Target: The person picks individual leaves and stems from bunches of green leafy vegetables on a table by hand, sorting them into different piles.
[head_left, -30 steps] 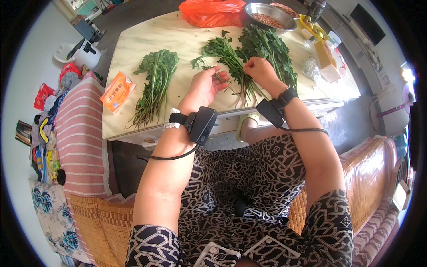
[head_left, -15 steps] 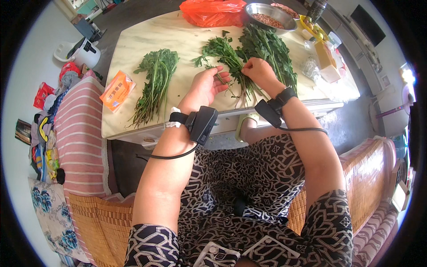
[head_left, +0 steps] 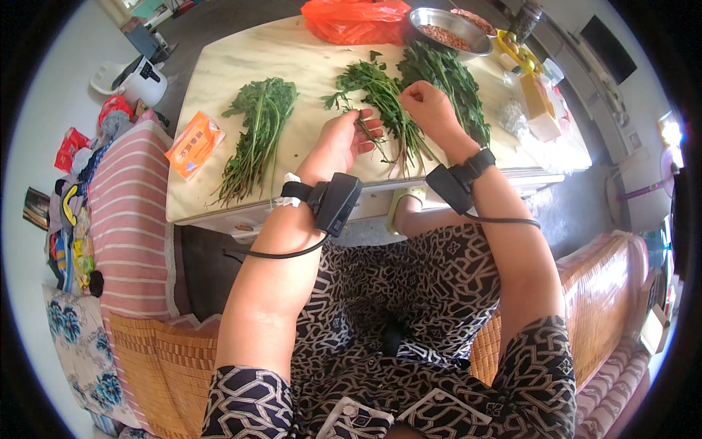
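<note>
Sprig [head_left: 364,127]: clamped in left hand [head_left: 344,143]
Right hand [head_left: 433,113]: fingertips together, contents unclear, obscuring greens [head_left: 450,77]
Nearby: orange packet [head_left: 194,146], bowl [head_left: 439,15]

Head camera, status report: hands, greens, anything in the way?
Left hand holding thin sprig. Right hand pinched shut near middle leafy bunch; contents unclear. Right bunch close beside, possibly crowding.

left hand [head_left: 346,139] is loosely curled, palm upward, while right hand [head_left: 430,111] seems pinched.
</note>
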